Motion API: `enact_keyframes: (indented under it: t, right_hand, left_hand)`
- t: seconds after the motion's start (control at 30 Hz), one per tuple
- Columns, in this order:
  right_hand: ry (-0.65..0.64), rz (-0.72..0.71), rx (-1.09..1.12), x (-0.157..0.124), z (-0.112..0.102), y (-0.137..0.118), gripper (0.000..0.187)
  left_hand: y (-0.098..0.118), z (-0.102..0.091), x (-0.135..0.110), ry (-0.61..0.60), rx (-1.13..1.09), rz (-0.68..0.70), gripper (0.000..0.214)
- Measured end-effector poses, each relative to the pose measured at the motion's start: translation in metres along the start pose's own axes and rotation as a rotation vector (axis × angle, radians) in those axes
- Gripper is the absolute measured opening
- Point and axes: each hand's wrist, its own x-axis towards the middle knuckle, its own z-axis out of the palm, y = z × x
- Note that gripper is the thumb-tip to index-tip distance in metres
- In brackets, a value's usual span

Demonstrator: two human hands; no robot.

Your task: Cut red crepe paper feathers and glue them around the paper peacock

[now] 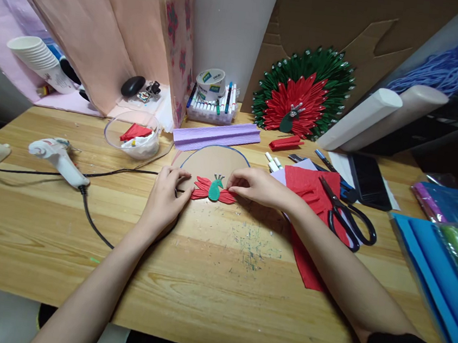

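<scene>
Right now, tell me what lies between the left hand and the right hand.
In the head view, a green bird cutout lies between the left hand and the right hand, with red petal-like pieces on either side.

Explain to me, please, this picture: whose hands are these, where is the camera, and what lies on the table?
No machine is here, only a person's bare left hand and right hand, seen by one camera worn on that person's head, looking forward and down. The right hand pinches a red paper petal beside a green peacock cutout; the left hand touches red petals on its other side. Behind the cutout is a round cardboard disc. On the wooden table, a hot glue gun lies to the left, and black-handled scissors rest on red paper to the right.
</scene>
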Motion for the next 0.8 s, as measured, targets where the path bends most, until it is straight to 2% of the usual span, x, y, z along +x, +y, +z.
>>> enact_keyframes:
  t: [0.33,0.47,0.63,0.7,0.8]
  right_hand:
    - [0.006,0.067,0.107,0.0,0.001,0.003,0.011]
    - [-0.032,0.08,0.147,0.0,0.001,0.005,0.015]
    - [-0.03,0.088,0.082,-0.003,-0.006,0.005,0.015]
    - [0.034,0.036,0.004,-0.005,-0.009,0.004,0.013]
    - [0.179,-0.173,-0.183,-0.011,-0.008,0.007,0.011]
  left_hand:
    - [-0.001,0.0,0.0,0.001,-0.009,-0.004,0.02]
    - [0.0,0.0,0.0,0.006,-0.008,0.003,0.02]
    - [0.0,0.0,-0.001,0.01,-0.017,0.006,0.019]
    - [0.0,0.0,-0.001,0.009,-0.021,-0.002,0.018]
    - [0.002,-0.001,-0.002,0.008,-0.029,-0.009,0.017]
